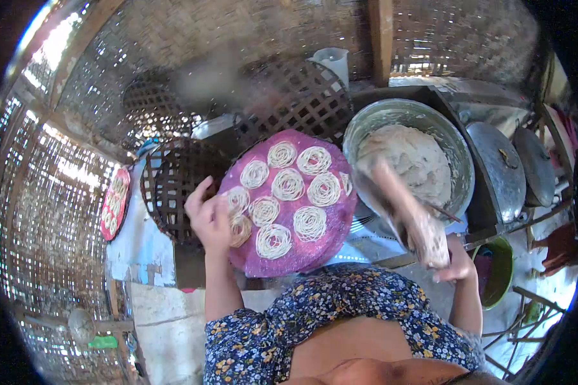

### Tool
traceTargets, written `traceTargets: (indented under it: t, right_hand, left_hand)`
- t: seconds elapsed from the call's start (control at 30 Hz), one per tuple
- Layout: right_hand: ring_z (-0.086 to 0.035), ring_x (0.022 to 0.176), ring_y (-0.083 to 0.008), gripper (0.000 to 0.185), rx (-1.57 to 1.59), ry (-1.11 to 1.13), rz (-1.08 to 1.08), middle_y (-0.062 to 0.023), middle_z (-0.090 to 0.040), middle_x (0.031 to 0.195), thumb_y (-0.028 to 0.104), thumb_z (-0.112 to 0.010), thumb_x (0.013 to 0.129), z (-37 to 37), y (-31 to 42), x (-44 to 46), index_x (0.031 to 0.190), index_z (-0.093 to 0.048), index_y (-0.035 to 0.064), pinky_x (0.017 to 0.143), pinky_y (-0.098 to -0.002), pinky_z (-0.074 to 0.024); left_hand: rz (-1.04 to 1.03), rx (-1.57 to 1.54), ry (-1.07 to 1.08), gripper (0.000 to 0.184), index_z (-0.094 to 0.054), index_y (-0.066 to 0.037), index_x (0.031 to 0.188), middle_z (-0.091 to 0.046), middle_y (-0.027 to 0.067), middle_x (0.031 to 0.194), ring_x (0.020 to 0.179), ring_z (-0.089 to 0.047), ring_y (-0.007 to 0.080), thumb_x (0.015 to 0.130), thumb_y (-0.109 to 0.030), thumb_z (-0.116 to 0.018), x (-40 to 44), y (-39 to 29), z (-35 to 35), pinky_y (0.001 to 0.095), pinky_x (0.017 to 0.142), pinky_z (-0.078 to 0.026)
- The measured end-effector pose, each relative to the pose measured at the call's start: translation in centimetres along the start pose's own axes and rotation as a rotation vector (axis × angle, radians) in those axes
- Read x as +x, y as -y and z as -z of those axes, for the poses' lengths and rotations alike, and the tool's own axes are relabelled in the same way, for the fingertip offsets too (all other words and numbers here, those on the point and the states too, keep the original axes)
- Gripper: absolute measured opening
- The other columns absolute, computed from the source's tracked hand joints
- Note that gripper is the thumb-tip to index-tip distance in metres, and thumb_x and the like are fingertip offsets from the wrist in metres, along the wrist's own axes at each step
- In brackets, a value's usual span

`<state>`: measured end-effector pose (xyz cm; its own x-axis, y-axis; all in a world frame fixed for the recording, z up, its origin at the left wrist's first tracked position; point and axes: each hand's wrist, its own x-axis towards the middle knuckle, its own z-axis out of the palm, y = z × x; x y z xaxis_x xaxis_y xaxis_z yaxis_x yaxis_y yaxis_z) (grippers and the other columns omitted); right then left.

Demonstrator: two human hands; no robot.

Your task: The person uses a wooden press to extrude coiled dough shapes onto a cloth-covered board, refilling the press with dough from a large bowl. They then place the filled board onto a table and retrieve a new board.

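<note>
A round tray with a pink-purple cloth (330,247) bears several coiled nests of pale strands (288,185). My left hand (210,217) is at the tray's left edge, fingers apart, beside the leftmost nests. On the right my right hand (457,262) is closed on the near end of a long, dough-smeared tool (420,228). Motion blurs this tool, so its exact shape is unclear. Its far end reaches over the near left rim of a large metal basin (465,168) with pale, sticky dough (412,160) inside. A thin stick (444,213) lies by the basin's near rim.
Dark woven baskets (295,96) stand behind and left of the tray. Another pink tray with nests (115,204) is at far left. A clear plastic jug (332,62) stands at the back. Metal lids (498,168) and a green tub (496,273) are on the right.
</note>
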<state>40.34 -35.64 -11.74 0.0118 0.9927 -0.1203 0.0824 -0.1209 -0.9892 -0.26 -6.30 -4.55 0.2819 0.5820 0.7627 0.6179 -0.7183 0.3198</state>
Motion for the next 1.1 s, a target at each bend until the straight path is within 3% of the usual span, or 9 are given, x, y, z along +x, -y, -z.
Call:
traceTargets:
  t: [0.33,0.5,0.53,0.57,0.7,0.77,0.9,0.97,1.1]
  right_hand:
    - [-0.056,0.075,-0.0133,0.065,-0.231,0.008,-0.395,-0.0081,-0.063,0.079,0.029,-0.08,0.04,-1.0,-5.4,-6.0,0.094,-0.062,-0.0037,0.071,-0.0291,-0.0448]
    - [-0.056,0.071,-0.0125,0.062,-0.336,-0.067,-0.35,-0.0105,-0.064,0.08,0.024,-0.074,0.042,-3.4,-8.2,-3.9,0.097,-0.063,-0.0018,0.071,-0.0288,-0.0453]
    - [-0.061,0.076,-0.0188,0.068,-0.518,-0.019,-0.435,-0.0157,-0.065,0.086,0.024,-0.074,0.042,-3.7,-7.8,-3.0,0.103,-0.06,-0.0016,0.073,-0.0307,-0.0461]
    - [-0.063,0.082,-0.0272,0.071,-0.619,-0.045,-0.226,-0.02,-0.063,0.093,0.025,-0.074,0.044,-4.6,-7.7,-2.0,0.108,-0.058,-0.0011,0.075,-0.0331,-0.0472]
    - [-0.061,0.084,-0.0333,0.073,-0.895,-0.078,-0.127,-0.0199,-0.062,0.092,0.029,-0.075,0.048,-6.4,-9.5,0.4,0.112,-0.054,-0.0001,0.074,-0.0383,-0.0484]
    - [-0.06,0.08,-0.0332,0.079,-1.093,-0.025,-0.143,-0.0171,-0.062,0.086,0.032,-0.077,0.05,-7.3,-9.2,1.3,0.117,-0.048,0.0016,0.069,-0.0408,-0.0485]
    - [-0.059,0.079,-0.0334,0.087,-1.162,-0.064,0.011,-0.0171,-0.058,0.09,0.037,-0.076,0.053,-7.2,-14.0,2.2,0.124,-0.04,0.0037,0.067,-0.0415,-0.0486]
    - [-0.058,0.08,-0.0335,0.089,-1.17,-0.094,-0.035,-0.0165,-0.056,0.092,0.039,-0.075,0.054,-7.9,-14.5,2.8,0.127,-0.037,0.0046,0.067,-0.042,-0.0486]
    - [-0.057,0.083,-0.0336,0.091,-1.219,-0.141,0.026,-0.0151,-0.053,0.096,0.042,-0.074,0.057,-8.9,-16.9,4.2,0.13,-0.033,0.0065,0.069,-0.0429,-0.0484]
  left_hand:
    - [0.835,-0.794,-0.559,0.019,-0.058,0.001,0.094,-0.056,0.0089,0.106,0.09,-0.053,0.0159,0.089,-0.014,-0.047,-6.4,1.2,9.0,0.0264,0.08,-0.041]
    - [0.709,-1.204,-0.109,0.016,-0.058,0.0,0.092,-0.057,0.0123,0.104,0.094,-0.055,0.0199,0.082,-0.01,-0.052,-5.5,-2.8,4.2,0.031,0.084,-0.043]
    - [0.124,-0.706,-0.021,0.018,-0.059,-0.001,0.094,-0.056,0.014,0.106,0.1,-0.053,0.0243,0.08,-0.011,-0.054,-5.5,-4.0,1.9,0.0346,0.088,-0.041]
    - [0.588,-0.907,0.261,0.023,-0.058,-0.003,0.099,-0.055,0.0144,0.11,0.107,-0.049,0.0267,0.079,-0.013,-0.057,-6.4,-4.5,-1.3,0.0366,0.091,-0.039]
    - [-0.25,-0.692,0.444,0.067,-0.033,-0.004,0.131,-0.039,0.0162,0.128,0.12,-0.036,0.031,0.073,-0.021,-0.063,-5.5,-13.3,-8.4,0.0437,0.1,-0.027]
    - [-0.229,-0.524,0.636,0.073,-0.026,-0.006,0.135,-0.032,0.017,0.133,0.123,-0.031,0.032,0.074,-0.021,-0.062,-5.6,-15.4,-7.5,0.047,0.1,-0.024]
    - [-0.077,-0.564,0.368,0.065,-0.041,-0.004,0.126,-0.048,0.0172,0.119,0.11,-0.045,0.0332,0.07,-0.021,-0.069,-5.0,-13.4,-3.4,0.0418,0.094,-0.034]
    - [0.125,-0.588,0.161,0.031,-0.057,-0.003,0.106,-0.059,0.0145,0.105,0.1,-0.055,0.0284,0.078,-0.015,-0.064,-5.1,-10.5,-0.7,0.0361,0.089,-0.041]
    - [0.66,-0.615,-0.315,0.018,-0.062,0.002,0.091,-0.062,0.0085,0.095,0.086,-0.057,0.0148,0.084,-0.01,-0.052,-8.5,-4.3,4.8,0.0276,0.08,-0.044]
